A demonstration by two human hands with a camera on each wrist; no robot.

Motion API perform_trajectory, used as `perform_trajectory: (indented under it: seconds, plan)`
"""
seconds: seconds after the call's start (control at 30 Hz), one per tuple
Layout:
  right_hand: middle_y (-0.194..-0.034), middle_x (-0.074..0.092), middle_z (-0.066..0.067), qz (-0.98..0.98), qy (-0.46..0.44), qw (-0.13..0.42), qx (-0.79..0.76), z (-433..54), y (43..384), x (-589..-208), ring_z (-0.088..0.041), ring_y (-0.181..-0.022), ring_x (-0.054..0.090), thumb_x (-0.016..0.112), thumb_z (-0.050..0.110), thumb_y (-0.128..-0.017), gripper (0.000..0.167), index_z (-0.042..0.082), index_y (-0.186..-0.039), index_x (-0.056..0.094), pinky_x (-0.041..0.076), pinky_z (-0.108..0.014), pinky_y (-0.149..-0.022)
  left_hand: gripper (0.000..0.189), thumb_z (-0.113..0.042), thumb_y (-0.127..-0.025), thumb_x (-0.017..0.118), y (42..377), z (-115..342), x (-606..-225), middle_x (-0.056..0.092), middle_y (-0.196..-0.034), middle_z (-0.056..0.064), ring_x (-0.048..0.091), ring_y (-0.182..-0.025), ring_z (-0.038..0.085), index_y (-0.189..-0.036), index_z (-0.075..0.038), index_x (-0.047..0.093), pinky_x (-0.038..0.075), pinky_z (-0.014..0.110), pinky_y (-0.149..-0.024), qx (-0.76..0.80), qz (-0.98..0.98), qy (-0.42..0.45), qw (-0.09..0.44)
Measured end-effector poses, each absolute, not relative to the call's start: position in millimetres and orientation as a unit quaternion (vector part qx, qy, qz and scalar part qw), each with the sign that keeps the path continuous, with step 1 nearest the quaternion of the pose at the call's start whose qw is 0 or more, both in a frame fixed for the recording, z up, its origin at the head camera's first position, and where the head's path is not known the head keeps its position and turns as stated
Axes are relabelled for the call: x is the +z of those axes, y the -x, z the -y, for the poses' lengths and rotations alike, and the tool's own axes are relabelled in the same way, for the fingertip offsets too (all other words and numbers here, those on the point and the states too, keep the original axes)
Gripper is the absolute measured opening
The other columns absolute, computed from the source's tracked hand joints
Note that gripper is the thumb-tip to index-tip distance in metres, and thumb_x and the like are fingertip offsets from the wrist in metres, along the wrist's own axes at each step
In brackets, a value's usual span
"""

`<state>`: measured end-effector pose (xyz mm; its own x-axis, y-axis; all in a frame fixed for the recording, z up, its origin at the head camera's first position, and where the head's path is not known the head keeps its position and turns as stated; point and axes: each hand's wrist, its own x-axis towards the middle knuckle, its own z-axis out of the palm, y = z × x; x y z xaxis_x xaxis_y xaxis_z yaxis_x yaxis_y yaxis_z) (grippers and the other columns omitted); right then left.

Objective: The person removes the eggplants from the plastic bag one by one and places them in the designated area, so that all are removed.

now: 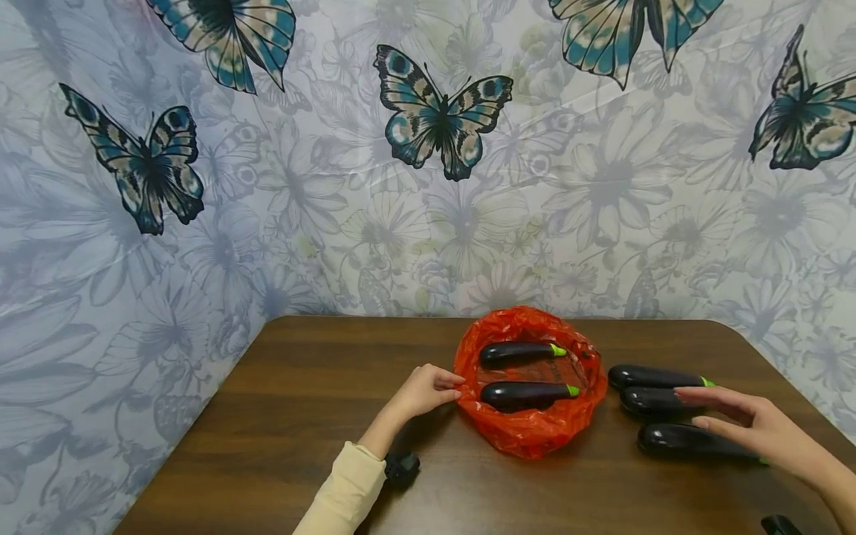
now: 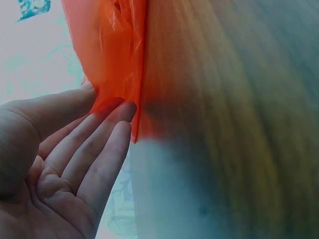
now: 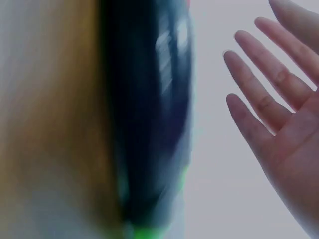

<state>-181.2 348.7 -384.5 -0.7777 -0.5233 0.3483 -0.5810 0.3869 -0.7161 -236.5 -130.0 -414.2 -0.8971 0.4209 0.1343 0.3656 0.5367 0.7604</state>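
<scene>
A red plastic bag (image 1: pixel 528 438) stands with its mouth spread wide, and two eggplants (image 1: pixel 524 392) lie inside it, their green stem ends toward the right. My left hand (image 1: pixel 428 390) pinches the bag's left rim between thumb and fingers; the left wrist view shows the thin red film (image 2: pixel 117 64) between them. Three more eggplants (image 1: pixel 689 440) lie on the table right of the bag. Over these hovers my right hand (image 1: pixel 762 427), fingers extended and holding nothing. A dark eggplant (image 3: pixel 149 99) fills the middle of the right wrist view, apart from the spread fingers (image 3: pixel 259 94).
The brown wooden table (image 1: pixel 287 416) ends at a back edge against a wall covering (image 1: pixel 321 223) with flowers and butterflies. A black wrist device (image 1: pixel 403 468) sits at my left wrist, and part of another (image 1: pixel 779 524) shows low at right.
</scene>
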Motion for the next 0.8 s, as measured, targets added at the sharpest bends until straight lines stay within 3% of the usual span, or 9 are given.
perform_trajectory:
  seconds: [0.13,0.33,0.4,0.53,0.63,0.8]
  plan:
    - [-0.126,0.057,0.004,0.815,-0.339,0.022,0.469,-321.9,188.6,-363.3,-0.003,-0.11,0.053,0.05,-0.015,-0.089,0.04,-0.009,-0.128,0.048,0.05,-0.022,-0.075,0.023,-0.005,-0.083,0.071,237.5,129.9,-414.3,0.069,-0.093,0.01,0.067,-0.084,0.017,-0.104,0.003,0.071,0.052,0.023,-0.069,0.427,-0.875,-0.225,0.033]
    - [-0.12,0.059,-0.008,0.812,-0.349,0.052,0.466,-261.5,206.2,-341.6,-0.007,-0.109,0.055,0.054,-0.007,-0.091,0.035,-0.003,-0.126,0.055,0.047,-0.019,-0.08,0.023,-0.006,-0.083,0.071,241.1,129.5,-413.2,0.069,-0.093,0.01,0.067,-0.084,0.017,-0.104,0.002,0.071,0.052,0.024,-0.069,0.424,-0.878,-0.223,0.028]
    - [-0.114,0.061,-0.008,0.809,-0.351,0.06,0.468,-241.6,213.6,-340.7,-0.009,-0.101,0.058,0.055,-0.005,-0.091,0.034,-0.002,-0.125,0.056,0.048,-0.019,-0.076,0.023,-0.006,-0.083,0.071,242.8,128.5,-414.0,0.069,-0.093,0.01,0.067,-0.083,0.017,-0.105,0.002,0.07,0.052,0.024,-0.069,0.423,-0.877,-0.224,0.029]
    - [-0.113,0.061,-0.01,0.805,-0.323,0.043,0.496,-206.4,229.2,-351.2,-0.017,-0.091,0.062,0.059,0.004,-0.092,0.03,0.002,-0.122,0.06,0.052,-0.027,-0.07,0.024,-0.008,-0.083,0.071,245.4,126.4,-415.4,0.07,-0.092,0.009,0.067,-0.083,0.016,-0.105,0.001,0.071,0.052,0.023,-0.07,0.42,-0.878,-0.225,0.032]
    - [-0.119,0.058,-0.015,0.801,-0.307,0.016,0.514,-186.0,241.5,-366.0,-0.028,-0.096,0.061,0.061,0.009,-0.091,0.03,0.001,-0.12,0.061,0.052,-0.034,-0.075,0.023,-0.007,-0.083,0.07,245.8,125.9,-415.2,0.07,-0.092,0.009,0.067,-0.083,0.016,-0.105,0.002,0.07,0.052,0.023,-0.069,0.42,-0.88,-0.222,0.032]
    - [-0.117,0.058,-0.021,0.809,-0.3,-0.004,0.506,-170.5,257.0,-389.1,-0.034,-0.098,0.061,0.061,0.008,-0.091,0.031,-0.003,-0.12,0.06,0.05,-0.028,-0.081,0.024,-0.007,-0.083,0.07,245.6,125.7,-414.5,0.069,-0.092,0.009,0.066,-0.082,0.016,-0.105,0.002,0.07,0.052,0.023,-0.068,0.418,-0.881,-0.218,0.034]
